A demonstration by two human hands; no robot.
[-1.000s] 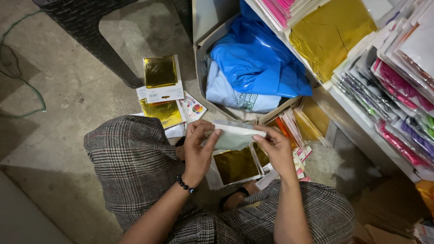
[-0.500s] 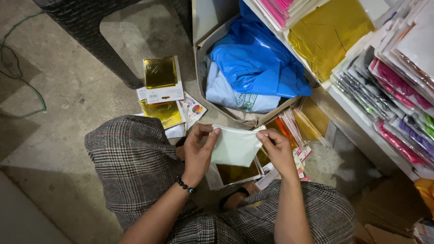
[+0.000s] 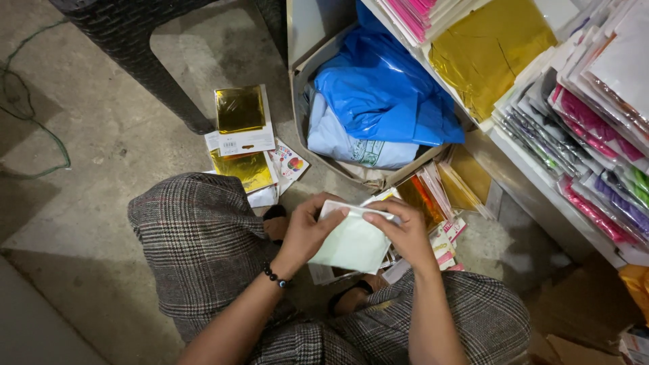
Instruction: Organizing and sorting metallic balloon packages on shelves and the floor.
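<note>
Showing a pale, mint-white face, a flat square packet [image 3: 351, 242] is held between both hands above the lap, tilted so that its top edge points away from the body. Its surface looks smooth and slightly glossy, like thin plastic film or coated paper (which of the two cannot be told), and a white strip runs along the upper edge.

That upper edge is pinched from both sides: the left hand [image 3: 305, 230] grips the upper left corner with thumb on top and fingers curled beneath, while the right hand [image 3: 404, 233] is closed on the upper right corner, its fingers bent over the white strip. The lower half of the packet hangs free between the two wrists. A dark beaded bracelet [image 3: 277, 276] is worn on the left wrist.

Checked woven trousers [image 3: 203, 243] cover the knees on either side. On the rough concrete floor [image 3: 94, 169], near the left knee, packets of gold foil sheets [image 3: 240, 125] are lying, shiny and crinkled. Beyond the hands stands an open cardboard box [image 3: 301, 88] filled with a crumpled blue plastic bag [image 3: 378, 94]. More thin packets [image 3: 433, 196] lean beside the box, just past the right hand.
</note>
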